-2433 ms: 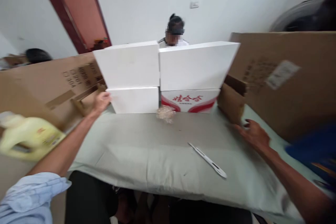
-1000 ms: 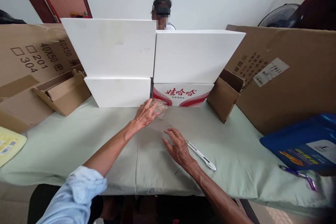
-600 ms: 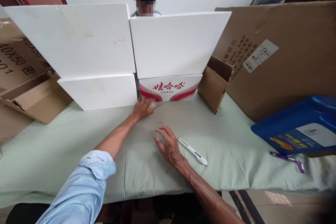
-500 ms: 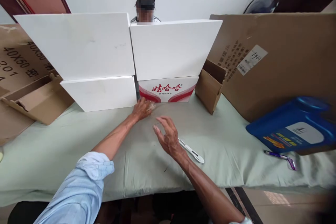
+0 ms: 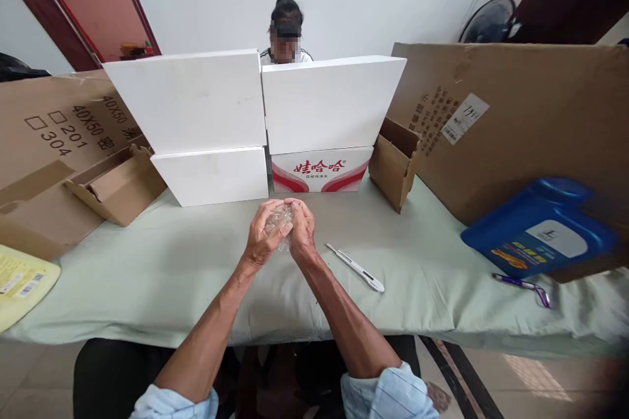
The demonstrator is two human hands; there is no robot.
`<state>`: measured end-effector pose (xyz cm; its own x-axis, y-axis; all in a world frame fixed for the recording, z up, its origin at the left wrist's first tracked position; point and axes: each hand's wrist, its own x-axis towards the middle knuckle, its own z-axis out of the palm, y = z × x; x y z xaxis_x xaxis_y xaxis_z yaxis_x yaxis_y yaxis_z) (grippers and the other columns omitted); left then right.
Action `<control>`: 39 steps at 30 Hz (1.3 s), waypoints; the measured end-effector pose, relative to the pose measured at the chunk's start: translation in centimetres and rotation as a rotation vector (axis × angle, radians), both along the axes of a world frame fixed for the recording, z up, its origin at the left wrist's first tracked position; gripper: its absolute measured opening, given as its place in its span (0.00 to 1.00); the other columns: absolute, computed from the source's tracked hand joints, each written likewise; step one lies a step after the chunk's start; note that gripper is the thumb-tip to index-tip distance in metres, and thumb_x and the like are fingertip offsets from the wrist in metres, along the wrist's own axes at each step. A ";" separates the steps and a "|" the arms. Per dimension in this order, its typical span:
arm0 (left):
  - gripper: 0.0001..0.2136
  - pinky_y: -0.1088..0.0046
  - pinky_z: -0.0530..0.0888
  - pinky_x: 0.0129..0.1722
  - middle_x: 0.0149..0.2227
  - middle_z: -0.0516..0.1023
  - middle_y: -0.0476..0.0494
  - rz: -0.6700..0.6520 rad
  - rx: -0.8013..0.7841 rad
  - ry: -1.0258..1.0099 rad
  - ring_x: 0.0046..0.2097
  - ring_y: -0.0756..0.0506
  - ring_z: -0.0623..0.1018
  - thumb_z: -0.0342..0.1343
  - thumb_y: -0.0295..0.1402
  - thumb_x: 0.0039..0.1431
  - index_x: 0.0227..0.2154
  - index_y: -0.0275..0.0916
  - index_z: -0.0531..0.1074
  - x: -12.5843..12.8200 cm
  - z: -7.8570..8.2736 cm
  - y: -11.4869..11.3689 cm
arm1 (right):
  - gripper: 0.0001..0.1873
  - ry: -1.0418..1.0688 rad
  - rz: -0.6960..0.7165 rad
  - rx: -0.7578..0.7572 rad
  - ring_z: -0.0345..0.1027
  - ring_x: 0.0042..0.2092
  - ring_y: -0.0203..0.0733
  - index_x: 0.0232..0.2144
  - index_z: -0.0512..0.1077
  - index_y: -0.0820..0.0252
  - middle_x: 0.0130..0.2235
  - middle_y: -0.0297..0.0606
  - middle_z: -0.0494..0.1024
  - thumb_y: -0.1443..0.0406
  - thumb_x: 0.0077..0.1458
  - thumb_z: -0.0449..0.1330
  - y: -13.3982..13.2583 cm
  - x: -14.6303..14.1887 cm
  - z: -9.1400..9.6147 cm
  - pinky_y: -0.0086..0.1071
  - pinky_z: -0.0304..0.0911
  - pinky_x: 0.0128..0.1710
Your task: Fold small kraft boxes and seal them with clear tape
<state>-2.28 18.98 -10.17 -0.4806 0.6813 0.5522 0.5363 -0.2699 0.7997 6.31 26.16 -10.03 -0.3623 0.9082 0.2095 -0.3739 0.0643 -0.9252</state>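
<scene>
Plastic wad [image 5: 279, 215] nearer table edge [image 5: 275, 334]

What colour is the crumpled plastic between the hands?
The plastic looks clear, best seen in the head view.

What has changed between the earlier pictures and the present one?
The crumpled ball of clear plastic has been drawn nearer, away from the red-and-white printed box. The bare left hand, earlier on it alone, now cups it with the bare right hand, which was open and apart. The slim white knife and the stacked white rectangular boxes stayed in place.
</scene>
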 end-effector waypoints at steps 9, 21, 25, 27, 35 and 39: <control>0.10 0.69 0.79 0.43 0.42 0.84 0.43 0.155 0.200 -0.107 0.42 0.44 0.83 0.63 0.40 0.66 0.44 0.41 0.82 4.1 3.8 -1.6 | 0.25 0.111 -0.023 -0.102 0.71 0.40 0.42 0.48 0.68 0.53 0.40 0.34 0.76 0.42 0.62 0.61 -5.9 1.4 3.3 0.35 0.70 0.42; 0.21 0.72 0.70 0.30 0.24 0.70 0.51 0.221 -0.035 0.187 0.26 0.49 0.70 0.55 0.40 0.73 0.22 0.42 0.65 1.8 0.0 -0.4 | 0.25 -0.057 0.041 0.030 0.71 0.49 0.46 0.47 0.65 0.53 0.46 0.40 0.76 0.40 0.69 0.52 -5.0 1.7 -3.2 0.41 0.69 0.53; 0.14 0.64 0.80 0.53 0.56 0.82 0.37 0.042 -0.133 0.262 0.56 0.40 0.83 0.57 0.42 0.70 0.50 0.41 0.80 -1.5 -1.7 0.6 | 0.25 -0.198 0.021 0.133 0.71 0.47 0.48 0.51 0.66 0.55 0.45 0.40 0.76 0.44 0.65 0.56 1.1 0.7 -4.6 0.42 0.70 0.53; 0.19 0.59 0.78 0.61 0.65 0.77 0.34 -0.009 -0.179 0.307 0.65 0.36 0.78 0.61 0.41 0.66 0.57 0.41 0.78 -3.1 -1.8 1.3 | 0.27 -0.225 0.043 0.164 0.72 0.49 0.48 0.55 0.65 0.56 0.48 0.42 0.77 0.46 0.63 0.58 3.6 0.1 -4.4 0.43 0.71 0.55; 0.26 0.55 0.70 0.73 0.68 0.74 0.31 0.037 -0.368 0.431 0.70 0.34 0.73 0.65 0.37 0.63 0.64 0.40 0.75 -7.2 -2.2 8.7 | 0.31 -0.399 -0.046 0.234 0.69 0.64 0.55 0.64 0.65 0.60 0.68 0.56 0.68 0.51 0.65 0.58 8.5 -0.1 -5.0 0.55 0.66 0.67; 0.26 0.45 0.68 0.73 0.73 0.69 0.28 0.089 -0.555 0.482 0.75 0.29 0.67 0.63 0.41 0.68 0.66 0.40 0.74 -6.9 -2.8 10.9 | 0.29 -0.460 -0.031 0.362 0.72 0.59 0.56 0.61 0.69 0.58 0.62 0.54 0.72 0.51 0.64 0.58 8.1 2.0 -5.7 0.53 0.74 0.58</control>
